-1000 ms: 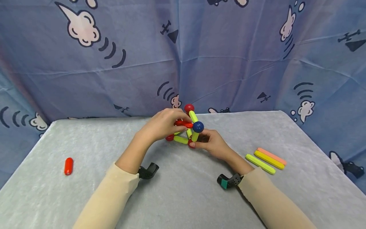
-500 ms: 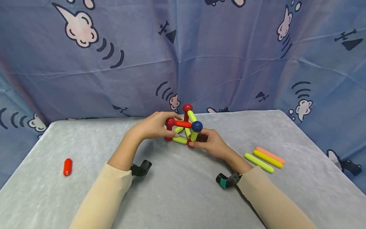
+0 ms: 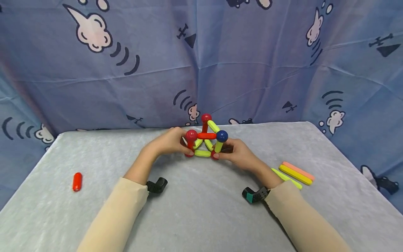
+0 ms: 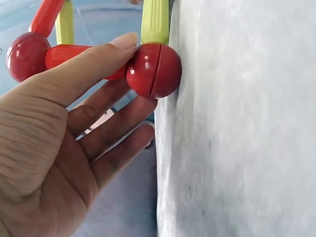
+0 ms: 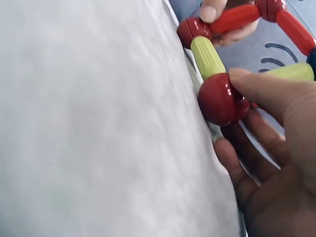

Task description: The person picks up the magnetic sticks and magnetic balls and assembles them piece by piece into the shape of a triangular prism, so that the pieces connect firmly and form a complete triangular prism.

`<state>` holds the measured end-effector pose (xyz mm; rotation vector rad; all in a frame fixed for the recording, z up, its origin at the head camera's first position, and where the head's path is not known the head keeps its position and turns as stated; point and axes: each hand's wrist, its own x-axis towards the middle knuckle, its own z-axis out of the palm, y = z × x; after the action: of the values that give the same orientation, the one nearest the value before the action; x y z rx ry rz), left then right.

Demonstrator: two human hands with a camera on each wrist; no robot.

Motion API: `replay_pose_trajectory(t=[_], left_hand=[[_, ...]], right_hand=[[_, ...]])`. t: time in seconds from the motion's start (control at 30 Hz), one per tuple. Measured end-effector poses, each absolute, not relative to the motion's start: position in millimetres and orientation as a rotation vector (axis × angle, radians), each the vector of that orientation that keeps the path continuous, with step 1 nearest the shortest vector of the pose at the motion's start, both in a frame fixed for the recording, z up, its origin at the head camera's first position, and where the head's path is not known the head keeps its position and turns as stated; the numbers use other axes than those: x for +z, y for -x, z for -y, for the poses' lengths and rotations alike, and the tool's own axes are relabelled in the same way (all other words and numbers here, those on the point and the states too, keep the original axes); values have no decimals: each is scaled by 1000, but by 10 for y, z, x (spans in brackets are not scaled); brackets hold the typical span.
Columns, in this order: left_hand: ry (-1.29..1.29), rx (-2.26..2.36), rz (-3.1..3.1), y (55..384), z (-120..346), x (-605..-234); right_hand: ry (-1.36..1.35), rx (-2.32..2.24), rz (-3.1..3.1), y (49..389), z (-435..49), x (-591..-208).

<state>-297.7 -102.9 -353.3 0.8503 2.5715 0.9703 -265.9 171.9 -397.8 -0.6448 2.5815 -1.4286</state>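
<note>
A frame of toy building rods and balls stands on the table between both hands. My left hand (image 3: 170, 141) pinches its lower left red ball (image 4: 154, 70), with the thumb also against the upright red rod (image 4: 69, 53). With thumb and fingers, my right hand (image 3: 240, 155) holds the lower right red ball (image 5: 219, 98). A yellow-green rod (image 3: 202, 153) joins these two balls. Above it, a red rod (image 3: 206, 136) links another red ball (image 3: 191, 135) to a blue ball (image 3: 221, 136). Behind rises a further red ball (image 3: 206, 118). Fingers hide part of the frame.
One loose red rod (image 3: 77, 181) lies on the grey table cloth (image 3: 189, 210) at the left. On the right lie a yellow-green stick (image 3: 285, 177), a yellow stick (image 3: 295, 174) and an orange-pink stick (image 3: 298, 170). A patterned curtain (image 3: 239, 77) hangs behind.
My left hand has let go of the upper red rod and moved down and left to the lower left ball. The frame has turned slightly, its blue ball now further right.
</note>
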Motion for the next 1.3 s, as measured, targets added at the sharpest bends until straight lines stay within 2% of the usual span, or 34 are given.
replay_pose_trajectory(t=[0.3,0.4,0.7,0.9,1.0,1.13,1.3], left_hand=[[-890,1058,-2466,2907,895,-3616],[-908,1077,-2467,2891,836,-3663],[-970,1167,-2363,2818,596,-3724],[-869,1212,-2363,2693,422,-3715],[-807,1225,-2352,2630,353,-3703],[-800,1094,-2329,2580,325,-3645],[-901,829,-2367,2659,520,-3441]], right_hand=[[218,-1470,-2736,2687,-1742,-3969],[168,-1542,-2707,2671,-1721,-3965],[350,-1616,-2630,2667,-1716,-3992],[361,-1726,-2489,2712,-1798,-4022],[453,-1712,-2440,2730,-1863,-4042],[581,-1633,-2455,2735,-1920,-4063],[540,-1552,-2598,2719,-1878,-4076]])
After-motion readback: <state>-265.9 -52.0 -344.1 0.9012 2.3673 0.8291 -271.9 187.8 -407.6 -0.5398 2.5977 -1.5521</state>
